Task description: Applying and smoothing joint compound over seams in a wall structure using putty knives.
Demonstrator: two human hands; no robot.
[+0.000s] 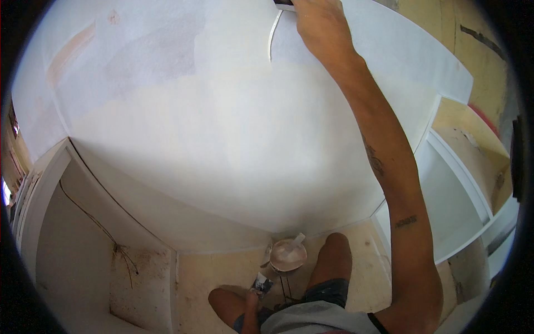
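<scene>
My right arm reaches up to the far top of the view, and my right hand (322, 19) is closed on a wide filling knife (285, 4), only part of which shows. Its edge lies against the large white panel (233, 133). A thin raised line of white filler (271, 39) runs down from the blade's left end. Low in front of my body, my left hand (252, 298) grips a second filling knife (261, 284), its dark blade smeared with white. Beside that knife stands a round tub of filler (289, 267), with a pale spatula (298, 240) leaning in it.
An open white cabinet (41, 189) with loose dark wires (92, 217) stands at the left. White-edged shelving (459, 172) stands at the right. Below the panel lies a pale wooden board (214, 267). A yellowish wall (439, 33) shows at the upper right.
</scene>
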